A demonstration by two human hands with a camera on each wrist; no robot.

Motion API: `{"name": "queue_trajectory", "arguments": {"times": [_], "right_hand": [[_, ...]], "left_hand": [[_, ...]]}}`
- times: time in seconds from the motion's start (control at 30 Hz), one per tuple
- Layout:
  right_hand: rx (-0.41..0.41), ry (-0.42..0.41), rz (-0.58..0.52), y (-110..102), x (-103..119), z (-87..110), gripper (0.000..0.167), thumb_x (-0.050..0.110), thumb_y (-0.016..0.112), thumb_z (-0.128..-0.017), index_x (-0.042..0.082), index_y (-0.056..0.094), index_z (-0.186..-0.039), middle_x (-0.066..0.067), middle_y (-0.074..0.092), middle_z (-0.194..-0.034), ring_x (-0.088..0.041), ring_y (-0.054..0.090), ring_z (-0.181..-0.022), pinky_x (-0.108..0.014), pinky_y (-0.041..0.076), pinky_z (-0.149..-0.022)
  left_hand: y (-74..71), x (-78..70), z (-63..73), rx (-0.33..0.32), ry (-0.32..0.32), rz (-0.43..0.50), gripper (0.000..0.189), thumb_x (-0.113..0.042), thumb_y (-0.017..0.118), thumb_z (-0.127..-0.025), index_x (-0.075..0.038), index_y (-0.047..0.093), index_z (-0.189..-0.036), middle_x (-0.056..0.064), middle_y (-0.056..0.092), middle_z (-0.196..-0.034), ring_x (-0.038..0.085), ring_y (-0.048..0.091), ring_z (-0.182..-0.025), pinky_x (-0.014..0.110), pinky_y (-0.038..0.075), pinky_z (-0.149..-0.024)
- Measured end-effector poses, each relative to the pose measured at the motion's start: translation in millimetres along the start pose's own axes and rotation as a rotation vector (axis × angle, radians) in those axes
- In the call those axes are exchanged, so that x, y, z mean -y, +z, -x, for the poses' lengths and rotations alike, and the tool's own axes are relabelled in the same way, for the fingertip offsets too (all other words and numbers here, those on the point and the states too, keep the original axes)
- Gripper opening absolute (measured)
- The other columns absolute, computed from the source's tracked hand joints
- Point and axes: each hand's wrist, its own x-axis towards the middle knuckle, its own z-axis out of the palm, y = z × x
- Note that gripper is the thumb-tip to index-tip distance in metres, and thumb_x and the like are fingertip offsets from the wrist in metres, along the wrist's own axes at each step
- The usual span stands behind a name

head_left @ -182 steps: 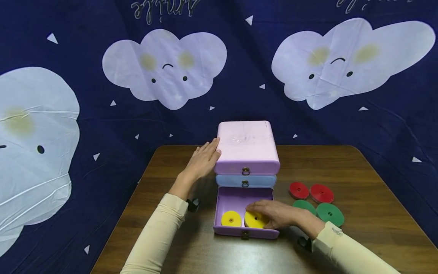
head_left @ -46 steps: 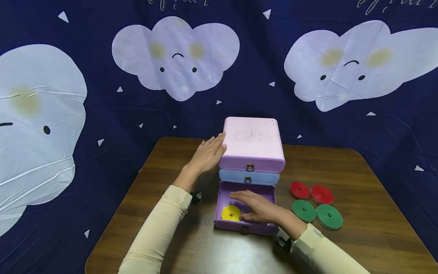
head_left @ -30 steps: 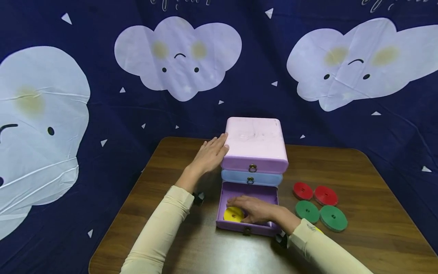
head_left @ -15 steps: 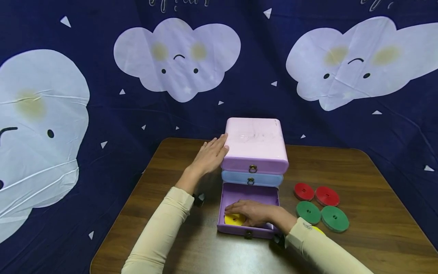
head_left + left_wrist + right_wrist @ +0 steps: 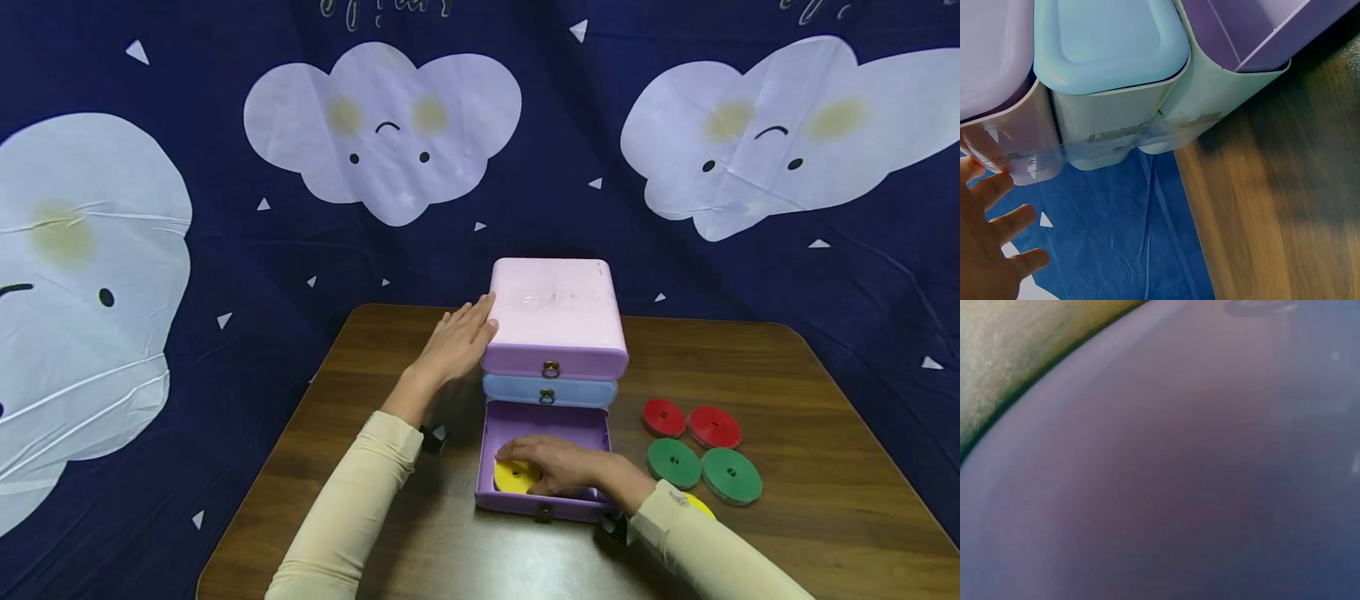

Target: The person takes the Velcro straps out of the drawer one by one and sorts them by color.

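In the head view my right hand reaches into the open bottom drawer. Its fingers curve over a flat yellow roll with a small centre hole, at the drawer's front left, and the thumb is on its near right edge. The purple drawer front fills the right wrist view, blurred. My left hand rests with fairly straight fingers against the left side of the pink-topped drawer unit. In the left wrist view that hand's spread fingers are beside the unit's wall.
Right of the unit, two red rolls and two green rolls lie on the wooden table. A second yellow roll is partly hidden by the right sleeve. The blue middle drawer is pushed in. Behind hangs a dark blue cloud-print cloth.
Earlier two yellow rolls lay in the drawer; now one does, and another is on the table by the green rolls. My right hand has moved left onto the remaining one. Left hand stays put.
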Motion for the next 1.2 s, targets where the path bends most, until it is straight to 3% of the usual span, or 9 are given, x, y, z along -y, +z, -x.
{"name": "queue_trajectory", "arguments": {"times": [0.23, 0.53, 0.77, 0.93, 1.03, 1.1, 1.2], "right_hand": [[-0.061, 0.116, -0.057, -20, 8, 14.1, 0.068, 0.025, 0.076, -0.075, 0.013, 0.050, -0.137, 0.001, 0.051, -0.138, -0.019, 0.049, -0.126, -0.042, 0.042, -0.105], [-0.241, 0.100, -0.015, -43, 14, 50.4, 0.069, 0.022, 0.079, -0.073, 0.011, 0.051, -0.134, 0.002, 0.051, -0.138, -0.018, 0.051, -0.123, -0.041, 0.048, -0.097], [-0.396, 0.131, 0.044, -54, 17, 93.3, 0.070, 0.024, 0.080, -0.073, 0.011, 0.051, -0.135, 0.000, 0.052, -0.138, -0.019, 0.051, -0.123, -0.038, 0.052, -0.091], [-0.455, 0.224, 0.060, -57, 20, 130.5, 0.072, 0.023, 0.081, -0.072, 0.015, 0.050, -0.136, 0.001, 0.052, -0.137, -0.015, 0.050, -0.123, -0.036, 0.052, -0.091], [-0.484, 0.274, 0.075, -56, 22, 152.1, 0.073, 0.021, 0.082, -0.071, 0.017, 0.050, -0.137, 0.003, 0.052, -0.136, -0.011, 0.050, -0.121, -0.028, 0.051, -0.091], [-0.521, 0.289, 0.064, -53, 24, 167.1, 0.074, 0.019, 0.083, -0.070, 0.014, 0.050, -0.136, 0.001, 0.053, -0.135, -0.008, 0.051, -0.116, -0.018, 0.050, -0.084], [-0.576, 0.334, 0.070, -47, 27, 191.1, 0.076, 0.017, 0.084, -0.067, 0.013, 0.051, -0.136, 0.000, 0.053, -0.134, -0.002, 0.049, -0.116, -0.005, 0.041, -0.087]], "left_hand": [[0.5, -1.2, -0.2, 0.000, -0.002, 0.002, 0.055, -0.048, 0.017, -0.101, -0.029, 0.012, -0.152, -0.006, 0.018, -0.159, 0.024, 0.018, -0.147, 0.053, 0.010, -0.119], [0.9, -3.1, -0.2, 0.008, -0.004, 0.013, 0.056, -0.048, 0.016, -0.101, -0.029, 0.011, -0.153, -0.005, 0.016, -0.159, 0.024, 0.017, -0.147, 0.053, 0.009, -0.119], [0.4, -4.2, 1.1, 0.013, -0.001, 0.024, 0.056, -0.048, 0.017, -0.101, -0.028, 0.011, -0.153, -0.005, 0.016, -0.159, 0.025, 0.016, -0.148, 0.054, 0.010, -0.118], [0.7, -3.0, 2.3, 0.014, -0.010, 0.029, 0.056, -0.048, 0.016, -0.101, -0.028, 0.010, -0.153, -0.005, 0.015, -0.159, 0.025, 0.016, -0.148, 0.054, 0.009, -0.118], [0.7, -2.8, 3.3, 0.010, -0.016, 0.034, 0.056, -0.048, 0.017, -0.101, -0.028, 0.010, -0.153, -0.004, 0.015, -0.159, 0.025, 0.015, -0.148, 0.054, 0.009, -0.118], [1.2, -3.2, 3.1, 0.011, -0.011, 0.038, 0.056, -0.048, 0.017, -0.101, -0.028, 0.010, -0.153, -0.004, 0.015, -0.160, 0.025, 0.015, -0.148, 0.055, 0.009, -0.118], [1.9, -5.0, 2.1, 0.015, 0.001, 0.043, 0.057, -0.049, 0.016, -0.100, -0.028, 0.009, -0.153, -0.004, 0.015, -0.160, 0.026, 0.015, -0.148, 0.055, 0.009, -0.118]]}}
